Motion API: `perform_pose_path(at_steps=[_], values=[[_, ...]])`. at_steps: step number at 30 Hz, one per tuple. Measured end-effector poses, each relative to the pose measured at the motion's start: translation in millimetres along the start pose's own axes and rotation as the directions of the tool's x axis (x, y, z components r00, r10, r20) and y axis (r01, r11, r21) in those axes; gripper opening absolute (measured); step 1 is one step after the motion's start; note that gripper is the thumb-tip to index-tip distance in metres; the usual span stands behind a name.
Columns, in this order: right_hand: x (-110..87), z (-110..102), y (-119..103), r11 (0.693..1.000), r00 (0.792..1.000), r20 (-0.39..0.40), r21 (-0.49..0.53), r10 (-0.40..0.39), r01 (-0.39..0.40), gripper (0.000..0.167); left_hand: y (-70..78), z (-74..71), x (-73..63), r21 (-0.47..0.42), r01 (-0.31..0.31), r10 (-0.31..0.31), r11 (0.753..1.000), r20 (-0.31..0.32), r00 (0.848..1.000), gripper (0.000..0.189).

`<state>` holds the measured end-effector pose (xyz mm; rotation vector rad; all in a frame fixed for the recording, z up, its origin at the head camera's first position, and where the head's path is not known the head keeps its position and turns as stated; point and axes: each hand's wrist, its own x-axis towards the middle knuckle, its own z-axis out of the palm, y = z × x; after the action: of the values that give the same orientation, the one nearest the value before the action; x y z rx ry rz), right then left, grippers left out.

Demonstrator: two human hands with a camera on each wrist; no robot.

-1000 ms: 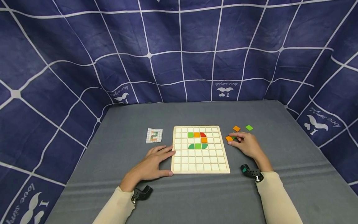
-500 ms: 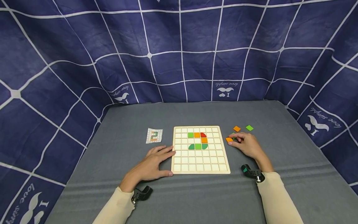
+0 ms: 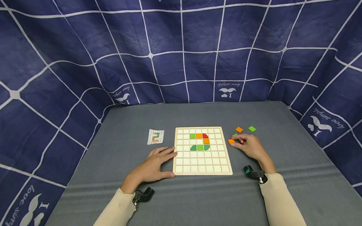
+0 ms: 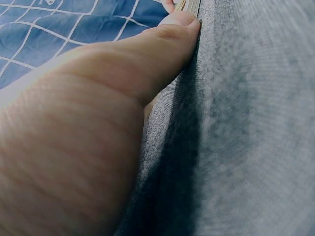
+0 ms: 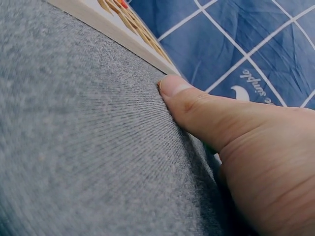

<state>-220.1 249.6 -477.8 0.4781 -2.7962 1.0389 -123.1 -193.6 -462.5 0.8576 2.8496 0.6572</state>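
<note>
In the head view a wooden grid board (image 3: 186, 160) lies on the grey cloth, with green, orange and red tiles in some of its cells. My left hand (image 3: 154, 165) rests at the board's left edge, fingers spread, fingertips on the rim and thumb by the near corner. Just right of the board, my right hand (image 3: 250, 146) has thumb and forefinger at an orange square tile (image 3: 231, 142), which lies on the cloth. Its thumb (image 5: 179, 91) touches down near the board's side in the right wrist view. A green tile (image 3: 235, 135) is partly hidden by the right fingers.
Beyond the right hand lie another orange tile (image 3: 239, 129) and a light green tile (image 3: 252, 128). A small paper card (image 3: 155, 137) with a coloured grid pattern sits left of the board. A blue curtain (image 3: 198, 69) with white lines stands behind the table.
The orange tile at the right fingertips has shifted slightly nearer, and more of the green tile behind it shows. The left hand and the board stay put.
</note>
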Motion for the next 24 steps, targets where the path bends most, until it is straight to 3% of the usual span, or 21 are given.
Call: perform_pose_path(at_steps=[12,24], values=[[-1.4,1.3,-2.0,0.998,0.999,-0.022,-0.039,-0.042,0.041,0.024,0.7,-1.3,-1.7,-0.009,0.011,-0.011,1.0,0.01,1.0,0.086],[-4.2,2.8,-3.4,0.999,0.999,-0.036,0.014,-0.035,0.035,0.026,-0.2,-0.4,-2.6,0.002,0.0,0.0,1.0,0.009,1.0,0.086]])
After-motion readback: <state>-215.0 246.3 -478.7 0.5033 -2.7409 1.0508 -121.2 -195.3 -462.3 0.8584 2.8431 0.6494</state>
